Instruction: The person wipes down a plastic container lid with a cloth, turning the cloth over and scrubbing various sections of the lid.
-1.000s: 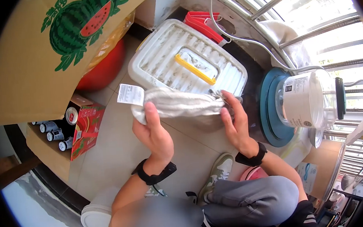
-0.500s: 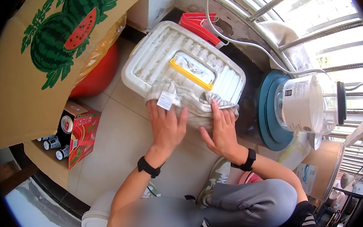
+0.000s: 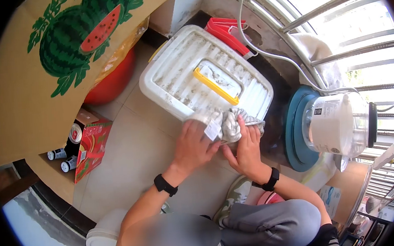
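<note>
A grey striped cloth [image 3: 230, 126] with a white tag lies bunched at the near edge of a white storage box lid [image 3: 168, 81]. Grime marks the lid's ribs, and a yellow handle [image 3: 216, 86] crosses its middle. My left hand [image 3: 193, 146], slightly blurred, grips the cloth's left end near the tag, its fingers curled. Over the cloth's right part rests my right hand [image 3: 246, 147], fingers together on top and thumb at the near side. The cloth partly hides the lid's front edge.
At left stand a watermelon-printed carton [image 3: 14, 100], a red rounded container [image 3: 115, 83] and a red box [image 3: 92, 147] with cans. To the right are a blue-green round lid [image 3: 295, 134], a clear jar [image 3: 333, 121] and window bars. A white cable [image 3: 280, 57] hangs behind.
My left hand has moved right, towards my right hand, bunching the cloth that was spread wider along the lid's edge. The view has shifted slightly.
</note>
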`<state>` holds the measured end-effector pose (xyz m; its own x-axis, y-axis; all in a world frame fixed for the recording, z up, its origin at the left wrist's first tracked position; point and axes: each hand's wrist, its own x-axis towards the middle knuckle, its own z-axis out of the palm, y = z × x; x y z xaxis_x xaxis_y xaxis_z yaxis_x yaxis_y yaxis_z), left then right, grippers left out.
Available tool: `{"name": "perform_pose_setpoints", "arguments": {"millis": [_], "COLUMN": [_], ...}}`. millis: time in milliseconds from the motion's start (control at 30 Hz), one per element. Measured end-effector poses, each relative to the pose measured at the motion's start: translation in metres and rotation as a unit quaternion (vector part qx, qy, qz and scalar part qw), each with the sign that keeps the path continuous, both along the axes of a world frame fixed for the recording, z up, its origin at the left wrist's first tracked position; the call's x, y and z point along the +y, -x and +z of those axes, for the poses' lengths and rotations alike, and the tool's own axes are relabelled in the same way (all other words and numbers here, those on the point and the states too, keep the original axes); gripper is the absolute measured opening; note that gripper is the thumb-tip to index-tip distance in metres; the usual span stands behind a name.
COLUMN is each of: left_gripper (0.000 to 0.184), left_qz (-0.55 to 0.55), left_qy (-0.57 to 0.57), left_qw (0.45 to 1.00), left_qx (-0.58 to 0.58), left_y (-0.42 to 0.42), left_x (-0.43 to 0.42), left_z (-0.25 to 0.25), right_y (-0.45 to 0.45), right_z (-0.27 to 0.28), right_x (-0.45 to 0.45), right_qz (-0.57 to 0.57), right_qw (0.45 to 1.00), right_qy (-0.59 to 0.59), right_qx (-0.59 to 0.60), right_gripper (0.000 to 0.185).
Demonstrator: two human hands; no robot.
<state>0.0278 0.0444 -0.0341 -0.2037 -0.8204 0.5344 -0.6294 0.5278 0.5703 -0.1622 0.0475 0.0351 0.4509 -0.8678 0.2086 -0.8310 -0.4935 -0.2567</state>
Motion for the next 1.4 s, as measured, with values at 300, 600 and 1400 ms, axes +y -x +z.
{"name": "perform_pose_setpoints", "arguments": {"millis": [300, 600, 1400], "left_gripper": [0.053, 0.052, 0.043], "left_qz": [0.134, 0.185, 0.148], "left_qy": [-0.108, -0.047, -0.052], "left_qw": [0.983, 0.982, 0.984], "left_qx": [0.056, 0.004, -0.084], "left_y": [-0.031, -0.053, -0.052], "left_x": [-0.017, -0.050, -0.043], "left_z": [0.003, 0.023, 0.039], "right_y": [0.003, -0.026, -0.025], "right_z": [0.004, 0.009, -0.007], "right_x": [0.002, -0.011, -0.008], "right_qz": [0.071, 0.097, 0.028], "right_qw": [0.995, 0.995, 0.998], "right_qy": [0.064, -0.019, 0.016], "right_qx": [-0.010, -0.002, -0.050], "right_gripper": [0.102, 0.091, 0.103]}}
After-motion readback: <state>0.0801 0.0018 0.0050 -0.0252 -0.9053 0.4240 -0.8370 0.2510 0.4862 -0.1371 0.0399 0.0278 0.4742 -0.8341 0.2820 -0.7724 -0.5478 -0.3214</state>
